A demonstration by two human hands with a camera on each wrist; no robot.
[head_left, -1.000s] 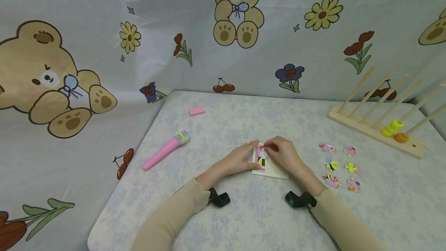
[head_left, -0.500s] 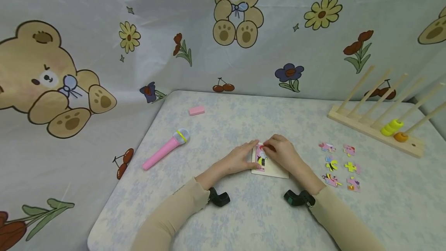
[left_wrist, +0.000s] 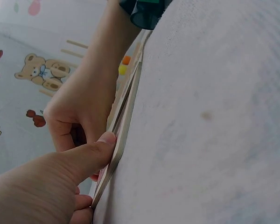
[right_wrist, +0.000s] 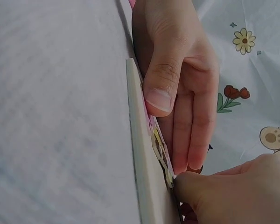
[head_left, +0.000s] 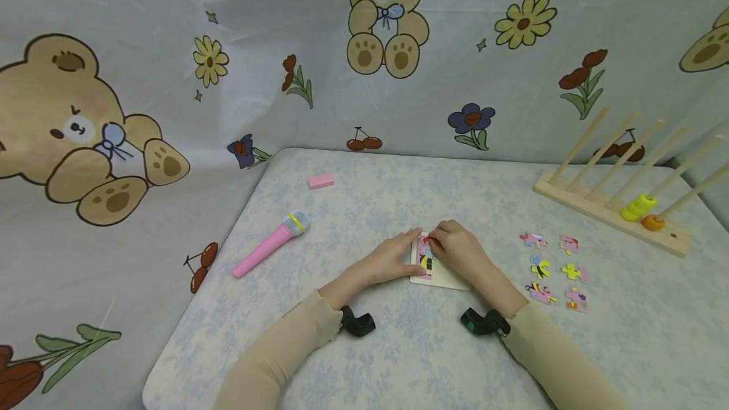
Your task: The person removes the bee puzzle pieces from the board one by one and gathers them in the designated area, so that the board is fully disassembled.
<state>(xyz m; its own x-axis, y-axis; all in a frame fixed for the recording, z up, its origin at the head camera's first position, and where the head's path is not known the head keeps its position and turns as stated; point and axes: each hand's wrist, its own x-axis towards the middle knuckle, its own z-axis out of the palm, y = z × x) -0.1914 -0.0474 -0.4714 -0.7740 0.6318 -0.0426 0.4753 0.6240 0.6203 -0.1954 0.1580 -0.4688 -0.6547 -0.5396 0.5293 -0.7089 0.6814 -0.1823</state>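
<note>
A pale wooden puzzle board (head_left: 448, 279) lies on the table between the two hands. Pink, yellow and black puzzle pieces (head_left: 425, 264) sit along its left side. My left hand (head_left: 392, 260) holds the board at its left, the thumb (left_wrist: 104, 145) over the near part and the other fingers along the left and far side. With fingers curled, my right hand (head_left: 462, 252) pinches a puzzle piece near the board's far edge; the fingers mostly hide that piece. In the right wrist view some pieces (right_wrist: 159, 148) stand slightly raised above the board.
Several loose puzzle pieces (head_left: 541, 267) lie in two columns to the right. Behind them stands a wooden peg rack (head_left: 612, 217) with yellow and orange beads. A pink toy microphone (head_left: 272, 244) and a pink block (head_left: 321, 181) lie at the left.
Both hands stay at the board. The right hand and wrist shift very slightly left; the pieces on the board look much the same.
</note>
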